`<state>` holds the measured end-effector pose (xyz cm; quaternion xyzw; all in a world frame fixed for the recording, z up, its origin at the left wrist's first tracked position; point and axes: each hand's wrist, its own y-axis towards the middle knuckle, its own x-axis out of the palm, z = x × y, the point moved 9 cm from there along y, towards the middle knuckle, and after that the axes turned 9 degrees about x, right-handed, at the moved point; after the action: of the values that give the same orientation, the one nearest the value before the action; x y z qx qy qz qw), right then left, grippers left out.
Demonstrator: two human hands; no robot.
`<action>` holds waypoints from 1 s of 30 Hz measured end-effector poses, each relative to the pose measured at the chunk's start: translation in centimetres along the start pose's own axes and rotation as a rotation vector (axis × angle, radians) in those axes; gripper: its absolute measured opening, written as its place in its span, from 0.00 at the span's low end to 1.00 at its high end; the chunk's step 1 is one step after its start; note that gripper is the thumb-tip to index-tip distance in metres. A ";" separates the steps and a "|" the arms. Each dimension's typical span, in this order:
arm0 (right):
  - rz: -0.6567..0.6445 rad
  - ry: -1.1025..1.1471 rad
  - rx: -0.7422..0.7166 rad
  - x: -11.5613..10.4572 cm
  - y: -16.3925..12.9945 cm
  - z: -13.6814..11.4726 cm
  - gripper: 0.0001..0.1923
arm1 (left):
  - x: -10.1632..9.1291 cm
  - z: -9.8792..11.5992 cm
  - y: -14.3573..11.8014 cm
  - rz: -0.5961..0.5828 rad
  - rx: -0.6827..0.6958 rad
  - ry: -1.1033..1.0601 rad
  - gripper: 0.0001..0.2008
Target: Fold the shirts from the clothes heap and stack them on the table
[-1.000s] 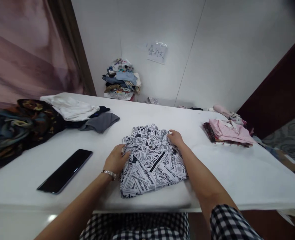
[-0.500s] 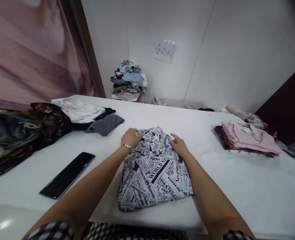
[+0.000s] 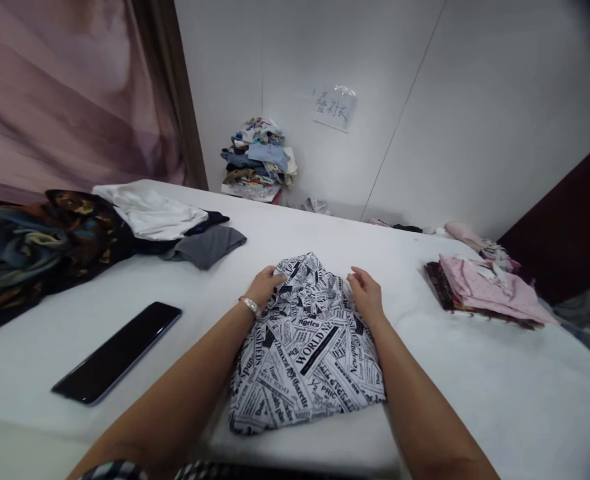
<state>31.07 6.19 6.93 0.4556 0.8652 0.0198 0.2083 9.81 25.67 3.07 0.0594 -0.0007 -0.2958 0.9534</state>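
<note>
While the shirt [image 3: 307, 347] lies folded near the worktop's [image 3: 475, 373] front edge, your left hand [image 3: 265, 285] pinches its far left corner and your right hand [image 3: 367, 297] rests on its far right corner, fingers loosely curled.

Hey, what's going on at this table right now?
A person is handling a folded newspaper-print shirt on a white table. The left hand and right hand both rest on its far end, near the collar. A black phone lies to the left, beside loose dark, white and grey clothes. A folded stack topped by a pink garment sits to the right.
</note>
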 end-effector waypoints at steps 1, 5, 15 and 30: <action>-0.027 0.045 0.023 0.3 -0.1 -0.3 0.24 | 0.4 -0.2 -0.2 -0.016 0.001 -0.064 0.14; -0.243 0.125 0.210 3.3 -0.1 -1.3 0.28 | 1.6 -0.5 -0.2 -0.077 0.042 -0.230 0.19; -0.265 -0.116 0.562 9.8 3.5 -0.6 0.46 | 3.5 -0.3 -0.3 -0.226 0.057 -0.297 0.16; -0.309 0.390 0.732 8.3 3.0 1.3 0.03 | 2.0 -0.7 -0.1 -0.197 -0.308 -0.762 0.15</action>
<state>29.75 14.38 3.53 0.3524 0.8963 -0.2336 -0.1336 11.40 24.55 2.28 -0.1974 -0.3032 -0.3829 0.8500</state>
